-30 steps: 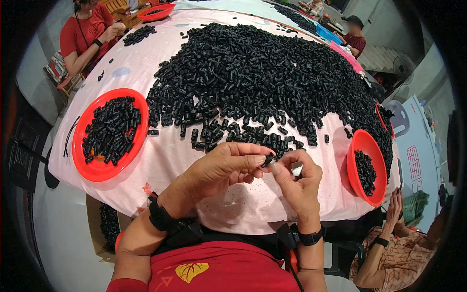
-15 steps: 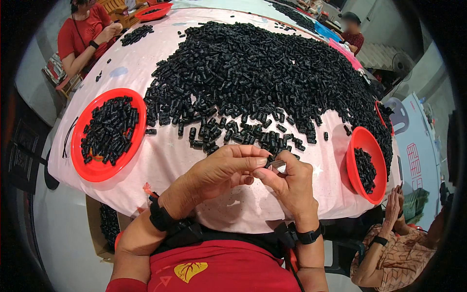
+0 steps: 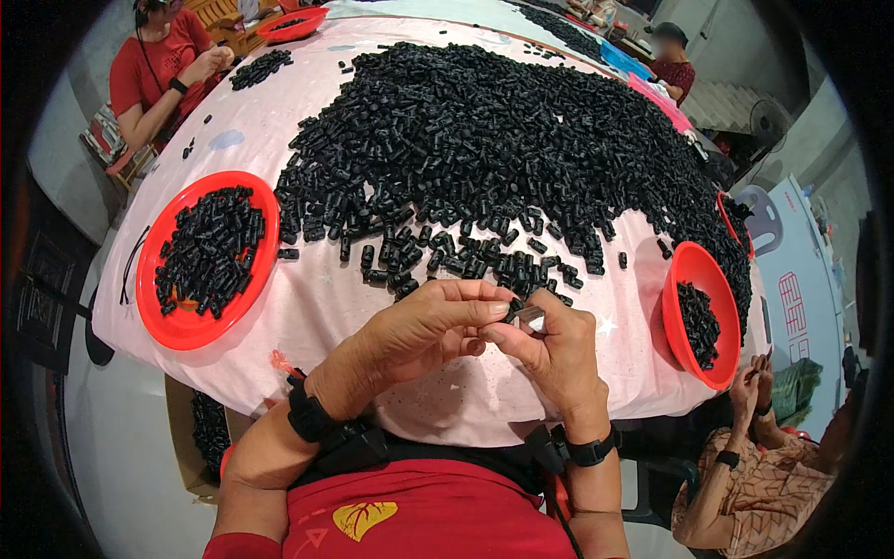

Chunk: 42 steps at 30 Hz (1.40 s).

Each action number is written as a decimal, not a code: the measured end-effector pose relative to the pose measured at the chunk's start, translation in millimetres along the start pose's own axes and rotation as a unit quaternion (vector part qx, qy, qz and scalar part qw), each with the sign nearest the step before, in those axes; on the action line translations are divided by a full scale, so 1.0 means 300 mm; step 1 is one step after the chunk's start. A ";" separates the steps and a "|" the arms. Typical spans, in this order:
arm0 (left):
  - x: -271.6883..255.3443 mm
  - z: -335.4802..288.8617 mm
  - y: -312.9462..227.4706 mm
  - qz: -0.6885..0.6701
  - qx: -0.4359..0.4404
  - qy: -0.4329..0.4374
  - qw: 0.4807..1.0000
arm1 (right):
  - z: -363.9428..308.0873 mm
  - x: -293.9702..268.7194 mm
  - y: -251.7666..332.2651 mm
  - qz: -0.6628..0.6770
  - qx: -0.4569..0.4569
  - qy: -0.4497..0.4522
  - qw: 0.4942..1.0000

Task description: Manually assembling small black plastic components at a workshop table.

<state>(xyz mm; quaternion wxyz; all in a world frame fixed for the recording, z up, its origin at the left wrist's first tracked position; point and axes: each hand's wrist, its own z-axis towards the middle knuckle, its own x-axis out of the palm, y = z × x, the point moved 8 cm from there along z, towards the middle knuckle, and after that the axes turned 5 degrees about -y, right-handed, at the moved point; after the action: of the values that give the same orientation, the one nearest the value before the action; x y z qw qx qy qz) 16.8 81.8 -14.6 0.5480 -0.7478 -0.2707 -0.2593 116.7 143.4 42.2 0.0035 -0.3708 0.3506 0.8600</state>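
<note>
My left hand [image 3: 433, 321] pinches a small black cylindrical part [image 3: 516, 307] between thumb and fingertips. Against it, my right hand [image 3: 557, 349] grips a small flat metal blade [image 3: 532, 320] between thumb and bent forefinger; its exact kind I cannot make out. Both hands meet above the near part of the table, fingertips close together. Just beyond them lie loose black cylindrical parts [image 3: 400, 252], which run back into a large heap [image 3: 484, 130] of the same parts.
A red plate-like basin [image 3: 149, 296] with black parts stands at the left, a red bowl [image 3: 680, 279] with smaller black pieces at the right. Pink cloth [image 3: 326, 317] covers the table. An open cardboard box [image 3: 191, 456] sits below at left. Co-workers sit at left, right and far right.
My hands stay together at nearly the same spot; the right hand and the metal blade have tilted slightly. The co-worker's hands at the right have shifted a little.
</note>
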 end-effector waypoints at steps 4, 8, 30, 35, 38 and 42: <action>-0.006 0.004 0.004 -0.004 0.001 -0.003 1.000 | 0.003 -0.001 0.007 -0.016 -0.009 0.001 1.000; 0.000 0.002 0.001 -0.006 0.002 0.005 1.000 | 0.001 0.006 0.001 0.003 0.002 0.007 1.000; -0.008 0.002 0.004 0.000 0.009 -0.008 1.000 | -0.002 0.030 -0.006 0.004 0.012 0.021 1.000; 0.002 -0.001 -0.001 -0.003 0.011 -0.003 1.000 | -0.003 0.026 -0.015 0.013 0.022 0.020 0.999; -0.008 -0.001 0.004 -0.008 0.012 -0.018 1.000 | -0.007 0.041 -0.020 -0.006 0.033 0.046 0.998; -0.015 -0.003 -0.002 0.014 0.005 -0.021 1.000 | -0.003 -0.008 0.001 0.057 0.070 0.002 0.996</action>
<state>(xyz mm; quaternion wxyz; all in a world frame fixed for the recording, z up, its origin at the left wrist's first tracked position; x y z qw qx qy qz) 13.1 80.5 -16.9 0.5496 -0.7540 -0.2729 -0.2342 119.0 143.2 43.3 -0.0209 -0.3507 0.4304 0.8315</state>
